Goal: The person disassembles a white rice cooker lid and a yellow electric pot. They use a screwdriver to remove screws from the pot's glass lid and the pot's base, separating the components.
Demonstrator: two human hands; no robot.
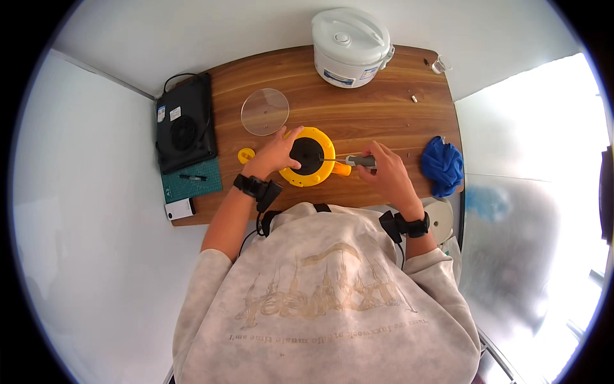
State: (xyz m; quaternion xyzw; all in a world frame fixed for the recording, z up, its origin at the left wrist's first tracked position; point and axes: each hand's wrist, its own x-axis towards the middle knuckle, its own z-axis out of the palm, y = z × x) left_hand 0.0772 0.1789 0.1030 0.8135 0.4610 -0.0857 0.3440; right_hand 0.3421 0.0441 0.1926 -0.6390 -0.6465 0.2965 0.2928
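On the wooden table in front of me lies a round yellow appliance (311, 181) with a black centre and a short yellow-orange handle (342, 169) on its right side. My left hand (276, 156) grips its left side, the thumb and fingers spread over the rim onto the black part. From the right, my right hand (389, 174) holds a screwdriver (366, 161) by its grey handle. The shaft lies almost flat across the rim, and its tip is at the black centre. A small round yellow piece (245, 155) sits beside my left wrist.
A clear round lid (265, 112) lies beyond my left hand. At the left are a black induction cooker (184, 125), a green cutting mat (208, 176) and a pen (192, 178). A white rice cooker (350, 48) stands at the back; a blue cloth (442, 166) lies right.
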